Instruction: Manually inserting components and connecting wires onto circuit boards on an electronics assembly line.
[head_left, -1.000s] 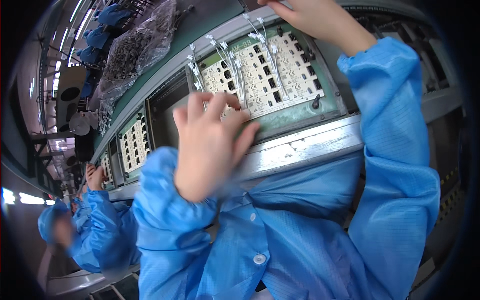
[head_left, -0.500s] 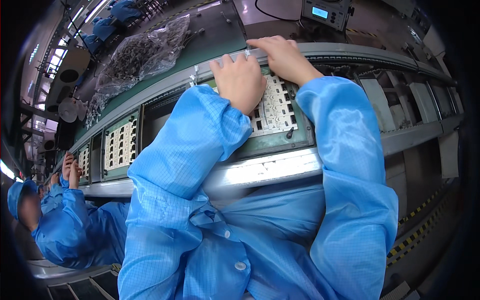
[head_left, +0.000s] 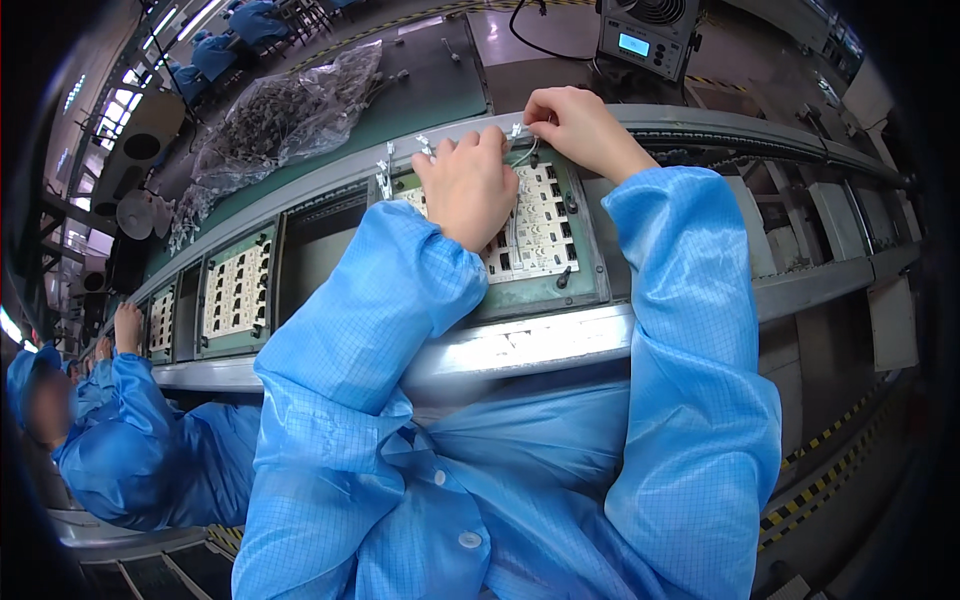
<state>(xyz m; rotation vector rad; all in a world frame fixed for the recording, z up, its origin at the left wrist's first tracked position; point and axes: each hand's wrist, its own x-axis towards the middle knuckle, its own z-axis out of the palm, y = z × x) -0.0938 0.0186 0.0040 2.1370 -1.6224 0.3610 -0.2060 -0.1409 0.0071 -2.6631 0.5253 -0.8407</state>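
Note:
A cream circuit board panel point(head_left: 540, 240) with rows of black parts lies in a green fixture point(head_left: 590, 287) on the rail in front of me. Over its far left part is my left hand point(head_left: 468, 190), back up, fingers bent and closed; their tips are hidden, and so is anything in them. At the panel's far edge my right hand point(head_left: 583, 128) pinches a thin grey-white cable point(head_left: 527, 153) between thumb and forefinger. Near those fingertips a small white connector point(head_left: 516, 131) lies on the far rail. More white connectors point(head_left: 384, 178) stand left of my left hand.
Further left on the line sit other board panels point(head_left: 237, 290). A clear bag of cables point(head_left: 290, 110) lies on the green bench beyond. A boxy device with a lit screen point(head_left: 648, 40) stands at far right. A co-worker in blue point(head_left: 130, 440) works at left.
My right hand has gone from a stretched forefinger at the far rail to a pinch on the cable. My left hand has shifted slightly nearer me, uncovering a connector on the rail.

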